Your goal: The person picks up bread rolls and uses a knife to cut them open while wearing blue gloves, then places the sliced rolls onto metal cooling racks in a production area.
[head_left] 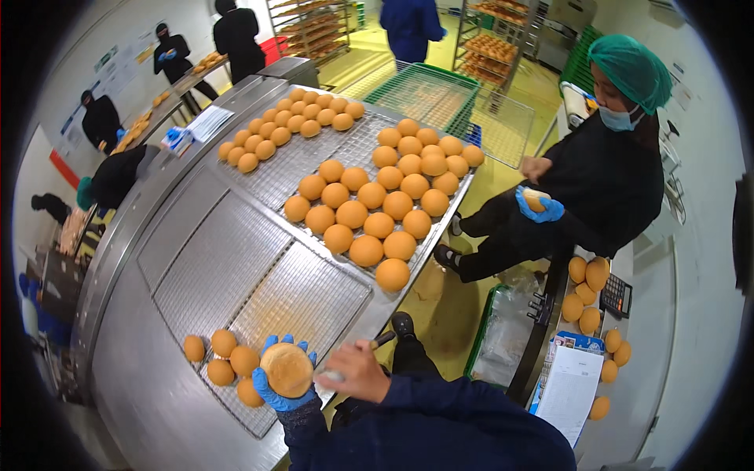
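Observation:
Near the front edge of the steel table, my left hand point(284, 392), in a blue glove, cups a round bun point(287, 370) with its paler flat face turned up. My bare right hand point(357, 372) is closed round a tool with a dark handle point(383, 340). The tool's pale, blurred end point(330, 377) points at the bun's edge; I cannot tell whether it touches, or what kind of tool it is. Several browned buns point(223, 343) sit left of my gloved hand on a wire rack point(271, 294).
Another wire rack point(263, 182) farther back carries many buns point(352, 213). To the right, a co-worker point(601, 169) in a green hair net holds a bun point(536, 199). A clipboard point(569, 385) and a calculator point(617, 296) lie on the right-hand counter. Tray trolleys point(310, 35) stand behind.

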